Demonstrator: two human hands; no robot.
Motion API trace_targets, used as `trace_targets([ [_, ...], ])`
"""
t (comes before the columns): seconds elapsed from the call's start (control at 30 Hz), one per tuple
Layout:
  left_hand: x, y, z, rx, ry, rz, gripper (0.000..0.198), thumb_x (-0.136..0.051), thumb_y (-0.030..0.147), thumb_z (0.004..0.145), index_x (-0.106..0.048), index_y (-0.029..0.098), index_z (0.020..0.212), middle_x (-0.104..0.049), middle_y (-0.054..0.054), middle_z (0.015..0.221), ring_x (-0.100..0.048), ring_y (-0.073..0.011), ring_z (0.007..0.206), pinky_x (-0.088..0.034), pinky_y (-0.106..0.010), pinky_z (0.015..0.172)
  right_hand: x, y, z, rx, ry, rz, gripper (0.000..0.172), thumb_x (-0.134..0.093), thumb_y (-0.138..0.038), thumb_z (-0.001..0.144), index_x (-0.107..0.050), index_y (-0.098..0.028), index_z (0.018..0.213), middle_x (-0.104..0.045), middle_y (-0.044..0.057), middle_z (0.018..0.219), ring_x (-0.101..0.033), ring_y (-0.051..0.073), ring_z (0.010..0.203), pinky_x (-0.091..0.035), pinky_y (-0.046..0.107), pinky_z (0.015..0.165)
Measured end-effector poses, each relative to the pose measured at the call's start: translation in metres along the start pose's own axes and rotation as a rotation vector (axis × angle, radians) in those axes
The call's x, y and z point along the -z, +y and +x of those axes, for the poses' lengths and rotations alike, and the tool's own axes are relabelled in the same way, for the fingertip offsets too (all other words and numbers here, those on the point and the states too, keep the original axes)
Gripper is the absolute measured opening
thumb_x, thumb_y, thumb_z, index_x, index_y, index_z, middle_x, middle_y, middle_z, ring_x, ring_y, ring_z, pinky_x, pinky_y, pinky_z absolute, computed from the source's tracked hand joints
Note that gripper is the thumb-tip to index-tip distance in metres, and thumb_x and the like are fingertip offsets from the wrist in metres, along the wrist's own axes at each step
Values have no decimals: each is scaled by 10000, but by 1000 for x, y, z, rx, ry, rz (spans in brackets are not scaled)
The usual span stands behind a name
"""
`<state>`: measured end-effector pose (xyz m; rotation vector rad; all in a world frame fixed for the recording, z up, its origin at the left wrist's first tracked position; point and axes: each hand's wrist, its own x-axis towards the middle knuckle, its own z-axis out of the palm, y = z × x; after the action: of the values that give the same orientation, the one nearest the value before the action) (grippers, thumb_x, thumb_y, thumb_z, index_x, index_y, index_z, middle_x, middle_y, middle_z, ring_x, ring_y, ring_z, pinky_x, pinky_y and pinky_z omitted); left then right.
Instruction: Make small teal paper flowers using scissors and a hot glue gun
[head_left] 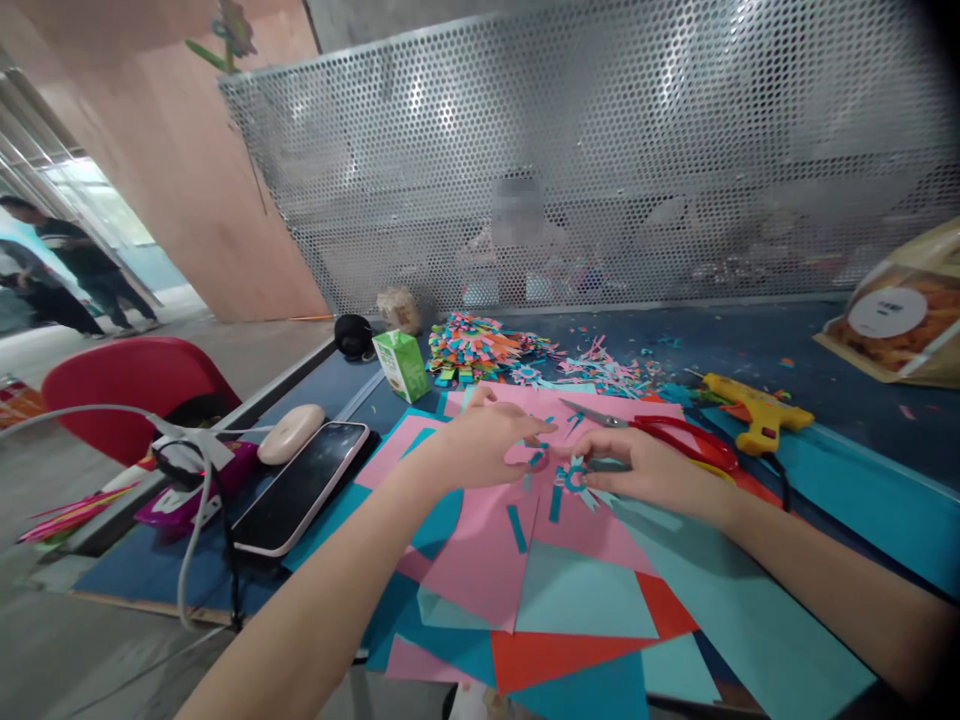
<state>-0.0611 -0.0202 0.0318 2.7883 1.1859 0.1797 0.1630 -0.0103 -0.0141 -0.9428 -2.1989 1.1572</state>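
My right hand [649, 468] pinches a small paper flower [576, 478] with a blue ring and pale fringed petals between thumb and fingers. To its left, my left hand [484, 440] hovers low over the pink paper [480, 545], thumb and fingers apart. A short blue paper strip [536, 458] lies by its fingertips; I see nothing held in that hand. More blue strips [517, 528] are scattered on the pink sheet. Scissors with red handles [686, 440] lie behind my right hand, blades pointing left.
Cut paper pieces form a colourful pile [480, 350] at the back. A yellow glue gun [757, 408] lies at right, near a snack bag [892, 305]. At left are a green carton [402, 365], a phone [304, 488] and cables [202, 510]. A perforated metal panel [600, 150] stands behind.
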Motion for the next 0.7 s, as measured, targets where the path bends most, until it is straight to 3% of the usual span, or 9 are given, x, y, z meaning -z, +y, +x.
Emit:
trace_targets([
  [0.23, -1, 8, 4, -25, -76, 44, 389, -530, 184, 717, -563, 252, 1099, -668, -55, 990, -583, -203, 960, -325, -314, 850, 0, -3, -1, -18, 7, -1, 209, -603, -351, 745, -593, -184, 871, -648, 41, 882, -604, 194, 842, -465, 328, 755],
  [0.7, -9, 5, 7, -81, -95, 4, 378, -504, 108, 775, -553, 242, 1125, -693, -50, 946, -612, -192, 922, -365, -296, 820, 1, -9, -2, -28, -15, -42, 175, -599, -332, 746, -602, -181, 834, -664, 37, 843, -612, 182, 806, -463, 306, 730],
])
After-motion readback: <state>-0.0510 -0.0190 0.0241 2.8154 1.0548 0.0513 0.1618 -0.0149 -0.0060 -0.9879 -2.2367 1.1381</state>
